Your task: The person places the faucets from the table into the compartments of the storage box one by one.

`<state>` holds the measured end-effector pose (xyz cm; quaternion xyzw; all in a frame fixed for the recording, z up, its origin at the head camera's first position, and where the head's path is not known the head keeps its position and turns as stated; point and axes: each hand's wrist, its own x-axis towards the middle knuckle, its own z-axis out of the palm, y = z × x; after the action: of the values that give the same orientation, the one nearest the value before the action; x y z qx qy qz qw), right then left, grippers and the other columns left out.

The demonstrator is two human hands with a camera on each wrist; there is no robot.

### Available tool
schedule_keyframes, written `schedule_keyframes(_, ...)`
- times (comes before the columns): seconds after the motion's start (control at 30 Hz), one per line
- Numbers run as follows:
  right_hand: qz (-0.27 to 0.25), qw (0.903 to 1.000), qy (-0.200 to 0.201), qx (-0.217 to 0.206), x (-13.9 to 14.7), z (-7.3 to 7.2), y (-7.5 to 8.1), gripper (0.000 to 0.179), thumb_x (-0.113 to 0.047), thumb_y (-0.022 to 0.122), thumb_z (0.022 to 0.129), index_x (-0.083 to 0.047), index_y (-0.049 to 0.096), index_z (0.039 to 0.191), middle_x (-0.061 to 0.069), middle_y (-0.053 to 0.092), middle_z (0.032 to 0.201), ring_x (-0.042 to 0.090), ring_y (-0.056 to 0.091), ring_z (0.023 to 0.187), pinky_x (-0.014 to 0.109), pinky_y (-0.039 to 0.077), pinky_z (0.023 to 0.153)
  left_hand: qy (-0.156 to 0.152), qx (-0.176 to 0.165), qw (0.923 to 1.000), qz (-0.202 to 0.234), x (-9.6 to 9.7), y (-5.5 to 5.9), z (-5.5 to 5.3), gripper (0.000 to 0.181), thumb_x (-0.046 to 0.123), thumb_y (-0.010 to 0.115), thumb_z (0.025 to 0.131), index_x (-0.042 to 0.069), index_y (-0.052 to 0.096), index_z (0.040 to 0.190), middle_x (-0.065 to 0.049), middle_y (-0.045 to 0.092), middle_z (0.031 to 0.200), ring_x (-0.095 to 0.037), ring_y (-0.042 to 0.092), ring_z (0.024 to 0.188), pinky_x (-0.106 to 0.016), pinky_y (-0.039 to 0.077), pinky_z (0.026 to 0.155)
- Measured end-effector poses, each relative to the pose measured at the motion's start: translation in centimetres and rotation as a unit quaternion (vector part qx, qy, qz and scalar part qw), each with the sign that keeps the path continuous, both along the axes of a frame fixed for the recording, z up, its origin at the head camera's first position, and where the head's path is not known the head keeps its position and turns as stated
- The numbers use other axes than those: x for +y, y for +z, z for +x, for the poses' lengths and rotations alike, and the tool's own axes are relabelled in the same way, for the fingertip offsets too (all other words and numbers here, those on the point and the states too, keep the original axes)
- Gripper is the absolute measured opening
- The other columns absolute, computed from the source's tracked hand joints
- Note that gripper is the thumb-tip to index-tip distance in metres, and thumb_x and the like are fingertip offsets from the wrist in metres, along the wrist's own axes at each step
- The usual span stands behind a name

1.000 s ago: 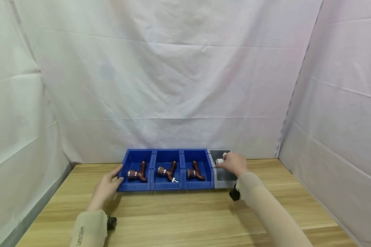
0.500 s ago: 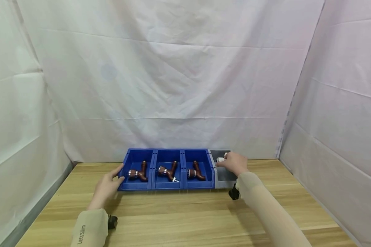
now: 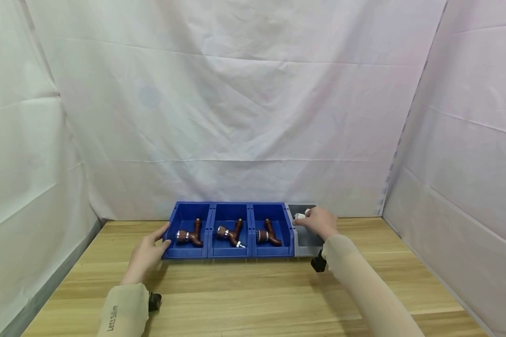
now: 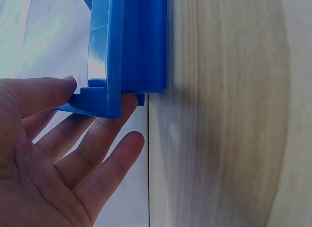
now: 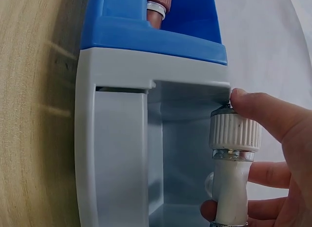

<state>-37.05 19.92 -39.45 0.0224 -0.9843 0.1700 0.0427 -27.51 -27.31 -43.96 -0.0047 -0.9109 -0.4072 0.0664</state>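
Observation:
In the head view my left hand [image 3: 145, 252] is at the outer left end of a row of blue bins. The left wrist view shows its thumb over the rim of the leftmost blue bin [image 4: 107, 46] and fingers underneath, pinching the edge. My right hand [image 3: 322, 222] reaches into the grey bin [image 3: 305, 252] at the row's right end. In the right wrist view it holds a white plastic valve [image 5: 231, 188] with a ribbed knob. The thumb touches the knob end and fingers curl round the body. Part of the valve is hidden by the hand.
Each blue bin holds one brown valve: left [image 3: 196, 236], middle [image 3: 232, 234] and right [image 3: 270, 236]. The middle one has a silvery tip. The bins stand on a wooden table [image 3: 244, 299], close to a white cloth backdrop [image 3: 236, 117]. White cloth hangs at both sides too.
The white valve has shifted slightly in the grey bin with my right hand. My left hand keeps its place at the bin edge. The whole head view has drifted a little.

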Motion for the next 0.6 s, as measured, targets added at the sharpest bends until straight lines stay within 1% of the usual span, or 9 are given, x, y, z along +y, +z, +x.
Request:
schedule_keyframes(0.1,-0.004,1.0000,0.000,0.002,0.08,0.05,-0.15,0.058,-0.059,0.071,0.077,-0.018,0.035,0.054,-0.006,0.028,0.052,0.014,0.030,0.051,0.036,0.025,0.061,0.002,-0.008,1.0000,0.003,0.02,-0.05,-0.01,0.056,0.018,0.053,0.100,0.014,0.033,0.152,-0.025,0.037,0.147,-0.047,0.029,0.134,-0.064,0.028,0.102)
schedule_keyframes(0.27,-0.017,0.9998,0.006,0.004,0.25,-0.03,-0.36,0.059,-0.058,0.071,0.078,-0.019,0.034,0.054,-0.006,0.026,0.051,0.013,0.027,0.050,0.039,0.026,0.065,0.002,-0.009,1.0000,0.003,0.04,-0.05,-0.07,0.056,0.017,0.053,0.100,0.014,0.033,0.152,-0.025,0.036,0.148,-0.048,0.029,0.135,-0.064,0.027,0.102)
schedule_keyframes(0.4,-0.026,0.9995,0.013,-0.012,0.44,-0.25,-0.47,0.058,-0.058,0.071,0.078,-0.017,0.036,0.056,-0.005,0.027,0.053,0.013,0.026,0.050,0.036,0.026,0.060,-0.001,-0.004,1.0000,0.002,0.04,-0.07,0.06,0.056,0.016,0.053,0.099,0.012,0.033,0.152,-0.026,0.036,0.147,-0.048,0.029,0.134,-0.064,0.027,0.102)
schedule_keyframes(0.47,-0.034,0.9991,0.016,-0.017,0.56,-0.29,-0.50,0.052,-0.057,0.073,0.078,-0.015,0.049,0.059,-0.005,0.044,0.058,0.012,0.034,0.052,0.032,0.031,0.056,0.000,-0.003,1.0000,0.001,0.01,-0.13,0.15,0.056,0.015,0.052,0.099,0.012,0.033,0.151,-0.027,0.036,0.147,-0.048,0.030,0.134,-0.064,0.028,0.102)
schedule_keyframes(0.5,-0.037,0.9990,0.016,-0.020,0.58,-0.28,-0.50,0.049,-0.057,0.073,0.077,-0.012,0.058,0.065,-0.003,0.054,0.065,0.013,0.040,0.056,0.032,0.035,0.055,0.000,-0.002,1.0000,-0.001,-0.01,-0.16,0.19,0.056,0.015,0.052,0.099,0.012,0.033,0.151,-0.027,0.036,0.147,-0.048,0.030,0.134,-0.064,0.028,0.102)
schedule_keyframes(0.53,-0.042,0.9987,0.017,-0.023,0.60,-0.24,-0.49,0.047,-0.057,0.073,0.077,-0.010,0.065,0.074,0.001,0.062,0.076,0.014,0.048,0.061,0.032,0.040,0.057,0.001,-0.001,1.0000,-0.002,-0.04,-0.20,0.22,0.056,0.015,0.052,0.099,0.011,0.033,0.151,-0.027,0.036,0.147,-0.048,0.031,0.133,-0.064,0.029,0.101)
schedule_keyframes(0.57,-0.046,0.9985,0.017,-0.026,0.62,-0.19,-0.47,0.050,-0.056,0.074,0.077,-0.007,0.070,0.086,0.006,0.068,0.088,0.017,0.055,0.069,0.035,0.045,0.061,0.001,0.000,1.0000,-0.002,-0.07,-0.23,0.24,0.055,0.015,0.052,0.099,0.011,0.034,0.151,-0.026,0.036,0.147,-0.048,0.031,0.133,-0.064,0.030,0.101)
schedule_keyframes(0.6,-0.048,0.9983,0.018,-0.028,0.62,-0.15,-0.45,0.056,-0.056,0.074,0.077,-0.004,0.072,0.097,0.012,0.069,0.101,0.021,0.060,0.077,0.038,0.049,0.065,0.002,0.001,1.0000,-0.002,-0.08,-0.24,0.25,0.055,0.015,0.052,0.099,0.012,0.034,0.151,-0.026,0.036,0.147,-0.047,0.032,0.133,-0.063,0.030,0.101)
